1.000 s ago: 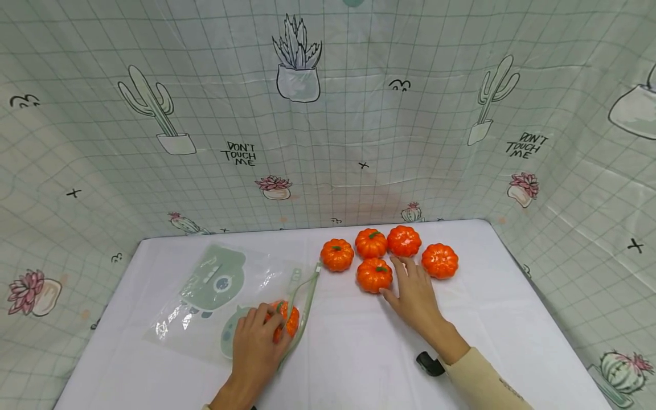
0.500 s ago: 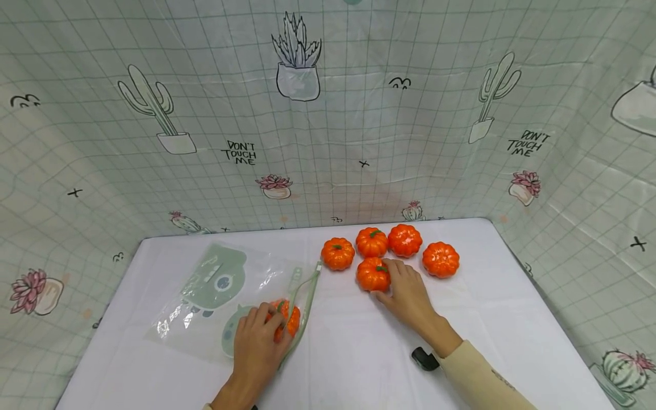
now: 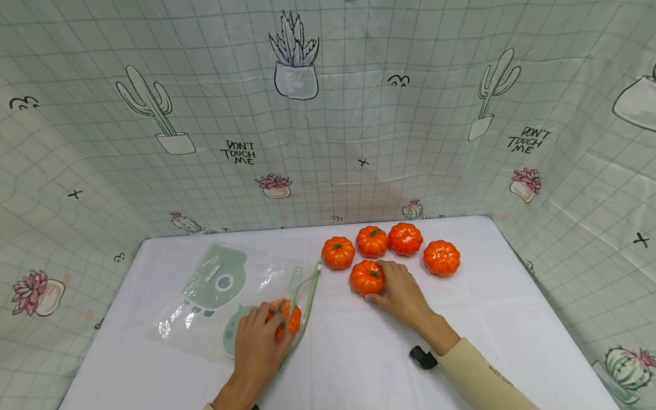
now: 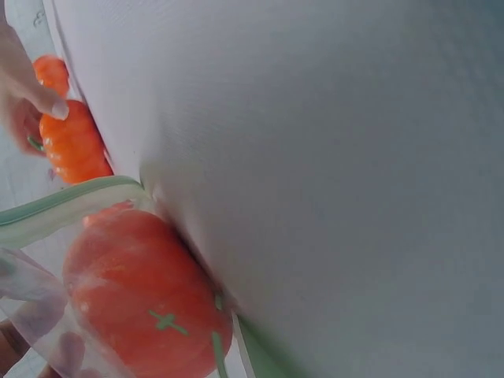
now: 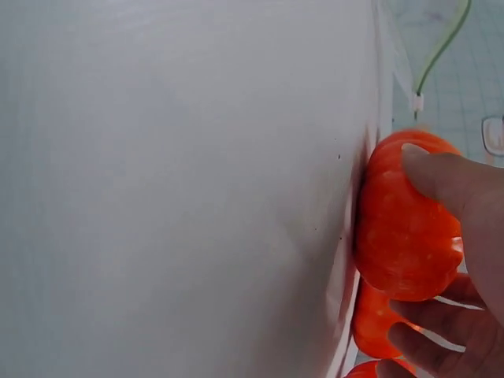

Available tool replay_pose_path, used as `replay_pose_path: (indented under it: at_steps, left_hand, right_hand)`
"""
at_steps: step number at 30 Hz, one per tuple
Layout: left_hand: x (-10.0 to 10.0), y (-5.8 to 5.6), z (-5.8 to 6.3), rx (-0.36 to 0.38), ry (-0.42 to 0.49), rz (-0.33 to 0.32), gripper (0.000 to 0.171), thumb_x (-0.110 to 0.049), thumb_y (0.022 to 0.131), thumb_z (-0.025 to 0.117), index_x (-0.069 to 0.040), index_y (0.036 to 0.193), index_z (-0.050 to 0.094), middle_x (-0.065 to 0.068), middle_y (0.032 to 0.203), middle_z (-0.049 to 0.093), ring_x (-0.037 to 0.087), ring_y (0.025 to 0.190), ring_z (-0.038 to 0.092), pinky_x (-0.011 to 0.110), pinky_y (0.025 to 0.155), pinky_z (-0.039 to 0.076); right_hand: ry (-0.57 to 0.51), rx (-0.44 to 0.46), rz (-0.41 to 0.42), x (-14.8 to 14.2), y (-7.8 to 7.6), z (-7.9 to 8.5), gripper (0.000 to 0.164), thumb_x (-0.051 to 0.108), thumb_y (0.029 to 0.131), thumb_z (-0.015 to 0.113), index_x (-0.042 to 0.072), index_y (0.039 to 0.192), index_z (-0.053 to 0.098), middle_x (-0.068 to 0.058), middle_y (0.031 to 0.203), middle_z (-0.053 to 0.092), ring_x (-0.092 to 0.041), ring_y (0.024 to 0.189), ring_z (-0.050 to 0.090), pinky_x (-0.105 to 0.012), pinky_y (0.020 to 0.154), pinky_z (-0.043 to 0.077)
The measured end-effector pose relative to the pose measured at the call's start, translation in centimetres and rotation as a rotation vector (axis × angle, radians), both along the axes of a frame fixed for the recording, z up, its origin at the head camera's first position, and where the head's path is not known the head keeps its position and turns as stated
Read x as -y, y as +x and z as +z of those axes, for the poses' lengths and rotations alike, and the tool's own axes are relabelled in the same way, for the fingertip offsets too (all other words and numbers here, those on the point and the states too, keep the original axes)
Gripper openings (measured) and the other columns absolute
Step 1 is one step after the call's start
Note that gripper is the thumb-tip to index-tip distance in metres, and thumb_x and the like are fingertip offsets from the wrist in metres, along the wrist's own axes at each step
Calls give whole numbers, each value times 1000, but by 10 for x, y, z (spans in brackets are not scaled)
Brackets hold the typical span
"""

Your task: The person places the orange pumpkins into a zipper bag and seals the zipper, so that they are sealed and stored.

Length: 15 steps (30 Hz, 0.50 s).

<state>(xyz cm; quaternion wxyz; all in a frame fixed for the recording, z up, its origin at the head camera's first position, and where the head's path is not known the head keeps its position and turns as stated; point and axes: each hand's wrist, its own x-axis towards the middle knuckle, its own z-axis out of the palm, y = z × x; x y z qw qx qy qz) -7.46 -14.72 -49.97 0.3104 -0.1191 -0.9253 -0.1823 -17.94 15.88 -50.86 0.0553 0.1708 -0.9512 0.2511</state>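
Note:
In the head view my left hand point(image 3: 258, 339) is at the open end of a clear zip bag point(image 3: 220, 319) with green monster prints, its curled fingers gripping the plastic. An orange toy pumpkin point(image 3: 292, 319) lies just inside the bag beside those fingers; in the left wrist view this bagged pumpkin point(image 4: 150, 291) shows through the film. My right hand point(image 3: 402, 290) holds another orange pumpkin point(image 3: 366, 278) with a green stem, low over the white table. Seen from the right wrist, the thumb point(image 5: 433, 169) presses one side of the held pumpkin point(image 5: 405, 228).
Behind the right hand are more pumpkins: one at the left point(image 3: 338, 253), two side by side, a stemmed pumpkin point(image 3: 372, 241) and a shiny pumpkin point(image 3: 406, 239), and one at the right point(image 3: 442, 258). A cactus-print curtain point(image 3: 328, 131) rises behind the white table point(image 3: 348, 364).
The right hand has moved left onto the front pumpkin, taken hold of it and shifted it slightly left, away from the pumpkins behind. The left hand stays at the bag.

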Motion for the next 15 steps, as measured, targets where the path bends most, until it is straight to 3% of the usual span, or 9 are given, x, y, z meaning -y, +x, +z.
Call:
replay_pose_path:
  at_steps: [8,15]
  left_hand:
    - [0,0,0,1,8,1,21,-2,62,84,-12,72,68,3,90,60,22,76,55,39,68,45]
    - [2,0,2,33,-3,-3,23,-4,63,87,-14,71,68,2,91,60,23,76,53,38,67,44]
  right_hand:
    - [-19,11,10,12,14,4,81,25,74,97,-5,138,56,-20,130,66,-40,123,59,-55,108,48]
    - [-40,-8,98,34,37,9,81,27,73,98,-3,136,58,-16,128,67,-36,122,59,-52,108,48]
